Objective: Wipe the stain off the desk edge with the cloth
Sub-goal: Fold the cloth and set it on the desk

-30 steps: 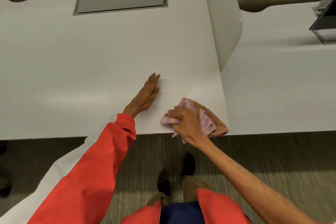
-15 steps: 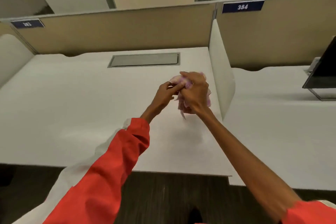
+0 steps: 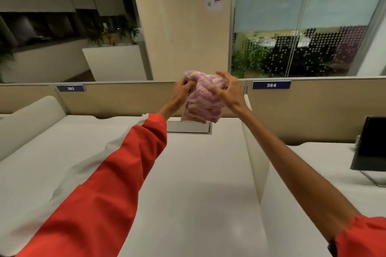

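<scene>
Item: bunched pink-and-lilac striped terry cloth, held in the air above the far part of the white laminate desk surface, clear of it, in front of the beige partition panel. Layered folds hang from the bottom of the bundle, over the grey recessed cable tray.

Left hand: red-and-white sleeve; grip closed on the cloth's left side, fingers buried in the fabric.

Right hand: bare forearm; palm against the cloth's right side, fingers spread and curled, a loose hold and not a full clamp.

Other fittings, placed from the cloth: white divider panel below and right of it; black monitor far right; blue plates "383" to the left and "384" to the right on the partition top.

Stain and near desk edge: not in view.

Step in hand, as judged: regathering the cloth between the hands, probably to present a fresh face.

Handling notes: fold to a flat pad with a clean side outward and tuck the loose tails in, so that nothing drags. Settle it into one hand, bring it down to the near edge, and press flat with short strokes along the rim. The terry is soft and will slump unless gathered firmly.
</scene>
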`<action>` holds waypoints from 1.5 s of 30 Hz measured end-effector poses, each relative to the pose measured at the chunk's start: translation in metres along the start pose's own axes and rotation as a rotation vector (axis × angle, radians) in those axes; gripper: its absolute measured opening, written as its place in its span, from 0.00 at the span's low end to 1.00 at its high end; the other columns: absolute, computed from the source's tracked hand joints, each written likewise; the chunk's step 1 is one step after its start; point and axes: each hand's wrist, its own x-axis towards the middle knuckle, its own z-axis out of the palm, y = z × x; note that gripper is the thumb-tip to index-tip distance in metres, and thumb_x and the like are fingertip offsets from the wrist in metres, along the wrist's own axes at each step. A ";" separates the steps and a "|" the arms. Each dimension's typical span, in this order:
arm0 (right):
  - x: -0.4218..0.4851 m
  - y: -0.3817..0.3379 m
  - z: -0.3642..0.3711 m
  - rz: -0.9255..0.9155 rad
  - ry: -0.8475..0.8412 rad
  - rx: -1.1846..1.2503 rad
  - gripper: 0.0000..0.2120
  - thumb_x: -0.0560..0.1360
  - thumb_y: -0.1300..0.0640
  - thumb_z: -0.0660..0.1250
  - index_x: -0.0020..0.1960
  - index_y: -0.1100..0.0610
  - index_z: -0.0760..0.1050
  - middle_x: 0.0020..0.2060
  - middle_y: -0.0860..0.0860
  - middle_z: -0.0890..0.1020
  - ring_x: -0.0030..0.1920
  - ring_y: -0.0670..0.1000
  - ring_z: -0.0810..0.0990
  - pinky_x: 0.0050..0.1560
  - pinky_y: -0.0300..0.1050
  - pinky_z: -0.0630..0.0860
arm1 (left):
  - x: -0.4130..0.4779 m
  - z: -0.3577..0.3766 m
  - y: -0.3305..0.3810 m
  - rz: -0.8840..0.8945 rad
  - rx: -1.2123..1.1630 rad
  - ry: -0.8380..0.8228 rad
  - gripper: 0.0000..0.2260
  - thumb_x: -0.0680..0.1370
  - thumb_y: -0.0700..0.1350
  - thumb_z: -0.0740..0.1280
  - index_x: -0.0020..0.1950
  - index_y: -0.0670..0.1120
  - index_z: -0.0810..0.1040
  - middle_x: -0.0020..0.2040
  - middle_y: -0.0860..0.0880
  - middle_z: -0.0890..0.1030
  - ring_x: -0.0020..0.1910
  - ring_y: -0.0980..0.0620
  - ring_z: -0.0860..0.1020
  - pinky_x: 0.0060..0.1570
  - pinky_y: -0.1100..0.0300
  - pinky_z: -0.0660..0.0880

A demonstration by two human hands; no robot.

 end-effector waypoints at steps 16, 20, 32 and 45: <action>0.056 0.154 0.042 0.584 -0.299 0.340 0.26 0.67 0.48 0.76 0.63 0.56 0.77 0.55 0.55 0.84 0.54 0.56 0.83 0.48 0.47 0.81 | 0.120 0.041 -0.145 -0.204 -0.261 -0.051 0.07 0.76 0.42 0.62 0.48 0.48 0.80 0.42 0.48 0.78 0.43 0.50 0.74 0.43 0.55 0.72; 0.066 0.194 0.065 0.678 -0.159 0.345 0.20 0.71 0.57 0.75 0.61 0.61 0.78 0.51 0.56 0.83 0.47 0.54 0.83 0.38 0.39 0.80 | 0.156 0.057 -0.198 -0.271 -0.265 -0.121 0.09 0.80 0.41 0.61 0.59 0.46 0.77 0.55 0.44 0.80 0.52 0.48 0.78 0.53 0.51 0.75; 0.069 0.336 0.108 0.937 0.112 0.116 0.30 0.60 0.59 0.81 0.59 0.56 0.77 0.54 0.54 0.82 0.49 0.52 0.81 0.43 0.43 0.79 | 0.187 0.114 -0.319 -0.446 -0.263 -0.375 0.20 0.68 0.42 0.74 0.60 0.45 0.79 0.52 0.47 0.84 0.49 0.50 0.83 0.45 0.60 0.79; 0.042 0.397 0.139 0.927 0.055 -0.159 0.34 0.65 0.52 0.80 0.66 0.57 0.71 0.61 0.58 0.80 0.59 0.58 0.80 0.61 0.55 0.77 | 0.186 0.142 -0.393 -0.570 -0.208 -0.360 0.25 0.69 0.34 0.75 0.65 0.39 0.74 0.60 0.40 0.81 0.54 0.46 0.81 0.49 0.58 0.81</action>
